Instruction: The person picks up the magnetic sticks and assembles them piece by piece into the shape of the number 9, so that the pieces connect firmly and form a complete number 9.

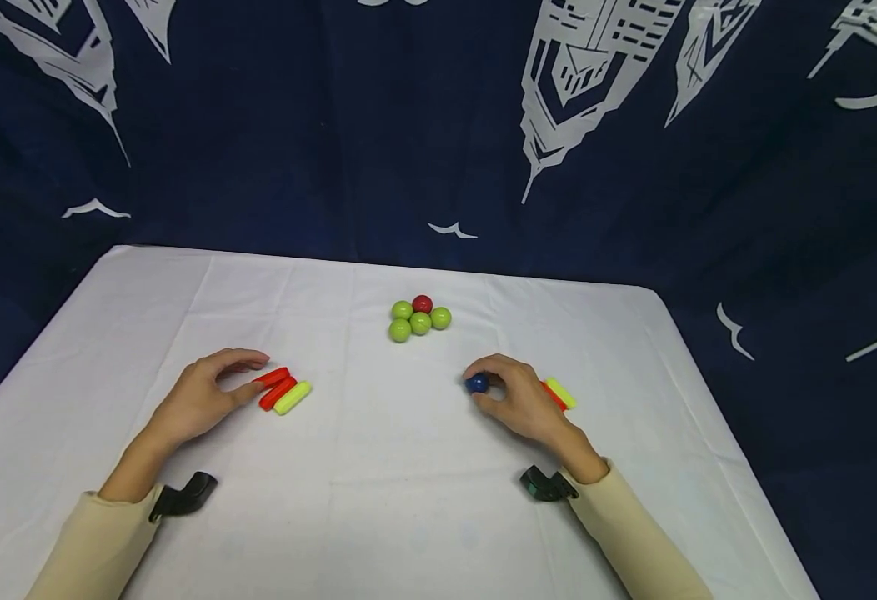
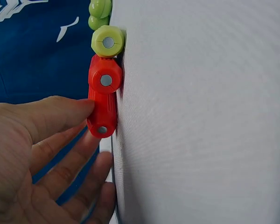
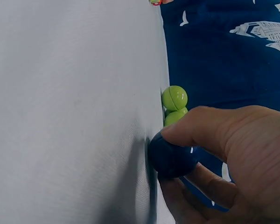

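On the left of the white table, my left hand (image 1: 202,396) reaches loosely curved around the end of a red rod (image 2: 102,112). The thumb is against that rod, while the index fingertip appears apart from it in the head view. Beside it lie a second red rod (image 1: 278,392) and a yellow-green rod (image 1: 292,398), each with a round silver end. At the right, my right hand (image 1: 521,400) pinches a dark blue ball (image 3: 170,156) between thumb and fingers, at or just above the cloth. The cloth contact is hard to tell.
A cluster of several green balls (image 1: 420,323) with one red ball (image 1: 423,304) sits toward the back middle. Behind my right hand, another red rod (image 1: 554,397) and a yellow-green rod (image 1: 561,392) are partly hidden. A dark blue printed curtain (image 1: 296,167) hangs behind the table.
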The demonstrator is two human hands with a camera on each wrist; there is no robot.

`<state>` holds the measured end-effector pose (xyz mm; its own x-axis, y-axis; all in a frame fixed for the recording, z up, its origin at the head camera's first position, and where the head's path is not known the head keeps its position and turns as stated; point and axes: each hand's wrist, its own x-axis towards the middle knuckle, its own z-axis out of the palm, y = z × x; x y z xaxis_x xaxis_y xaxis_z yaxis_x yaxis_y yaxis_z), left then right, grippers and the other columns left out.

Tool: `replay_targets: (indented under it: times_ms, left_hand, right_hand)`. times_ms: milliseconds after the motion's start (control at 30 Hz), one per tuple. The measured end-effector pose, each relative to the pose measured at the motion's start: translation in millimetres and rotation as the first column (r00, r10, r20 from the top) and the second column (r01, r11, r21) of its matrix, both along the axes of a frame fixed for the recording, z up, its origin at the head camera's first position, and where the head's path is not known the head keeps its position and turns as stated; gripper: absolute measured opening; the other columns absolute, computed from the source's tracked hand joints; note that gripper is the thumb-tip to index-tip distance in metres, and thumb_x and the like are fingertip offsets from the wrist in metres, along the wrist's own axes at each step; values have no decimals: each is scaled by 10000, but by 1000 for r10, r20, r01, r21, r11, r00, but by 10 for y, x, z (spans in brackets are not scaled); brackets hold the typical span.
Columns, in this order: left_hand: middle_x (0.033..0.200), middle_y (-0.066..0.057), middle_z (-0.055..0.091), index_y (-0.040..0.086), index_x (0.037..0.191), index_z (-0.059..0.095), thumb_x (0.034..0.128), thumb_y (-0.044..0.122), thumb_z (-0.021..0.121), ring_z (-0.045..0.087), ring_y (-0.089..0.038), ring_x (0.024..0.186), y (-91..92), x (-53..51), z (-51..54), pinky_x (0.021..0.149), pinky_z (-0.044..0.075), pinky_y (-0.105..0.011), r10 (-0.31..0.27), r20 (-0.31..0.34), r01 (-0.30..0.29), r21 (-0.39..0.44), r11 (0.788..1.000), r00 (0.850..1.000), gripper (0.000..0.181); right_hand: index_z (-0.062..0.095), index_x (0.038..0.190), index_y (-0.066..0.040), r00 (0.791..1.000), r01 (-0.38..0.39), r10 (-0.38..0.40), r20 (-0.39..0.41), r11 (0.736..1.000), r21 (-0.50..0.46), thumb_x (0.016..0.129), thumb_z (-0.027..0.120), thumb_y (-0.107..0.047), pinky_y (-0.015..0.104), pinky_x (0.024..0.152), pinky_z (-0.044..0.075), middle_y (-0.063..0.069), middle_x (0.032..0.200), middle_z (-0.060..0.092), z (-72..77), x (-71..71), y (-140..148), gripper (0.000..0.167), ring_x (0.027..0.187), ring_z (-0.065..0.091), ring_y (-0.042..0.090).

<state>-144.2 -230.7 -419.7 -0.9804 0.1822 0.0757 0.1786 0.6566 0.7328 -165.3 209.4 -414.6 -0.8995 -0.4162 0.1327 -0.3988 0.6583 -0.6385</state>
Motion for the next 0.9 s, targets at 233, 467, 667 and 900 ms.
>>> replay_targets:
  times_ms: [233,467,667,900]
  left_hand:
    - [1138,-158,684,64,1204,699,864,124,775,554,-235,937,-5,-1,-17,744,425,-226,41,4,-41,-49,998,999,354]
    - [988,-124,660,52,1171,703,889,80,731,541,-222,872,-3,-14,-27,685,437,-248,40,29,-38,-68,997,999,285]
    - [945,-120,650,22,1173,692,915,79,691,544,-229,845,-2,-19,-17,659,444,-247,44,28,-42,-70,997,999,264]
    - [958,-118,660,37,1213,674,936,98,678,550,-217,839,10,-7,25,656,449,-234,56,16,-55,-47,997,998,284]
  right_hand:
    - [734,1094,-123,1000,-7,7,-15,999,31,852,793,-68,386,907,537,27,1158,718,-4,-6,-11,255,1065,657,182]
    - [714,1156,-105,998,47,-45,-34,996,71,850,807,-138,373,878,556,69,1173,706,0,-8,-18,322,1021,679,191]
    - [728,1124,-110,999,53,-53,-9,997,63,847,810,-139,358,861,567,65,1147,715,2,-8,-9,290,997,686,188]
    - [738,1108,-139,998,61,-60,-24,996,71,842,817,-163,334,784,557,48,1084,728,3,-2,-10,279,885,657,166]
